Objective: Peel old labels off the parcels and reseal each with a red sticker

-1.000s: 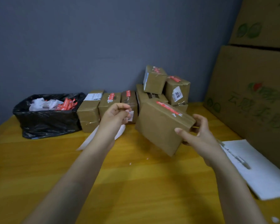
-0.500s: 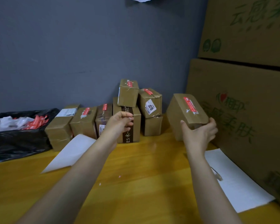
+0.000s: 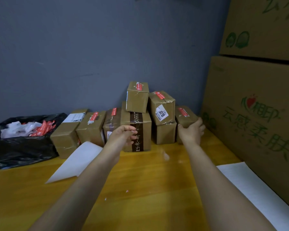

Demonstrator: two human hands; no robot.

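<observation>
The right hand (image 3: 191,130) grips a red-stickered parcel (image 3: 185,117) (just right of the stacked parcels (image 3: 163,107)). Well to its left, the left hand (image 3: 122,135) hovers with its fingers curled; whether it holds anything is unclear.

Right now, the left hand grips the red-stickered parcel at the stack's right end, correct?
No, the right hand grips that parcel at the right end of the stack; the head view shows it.
</observation>
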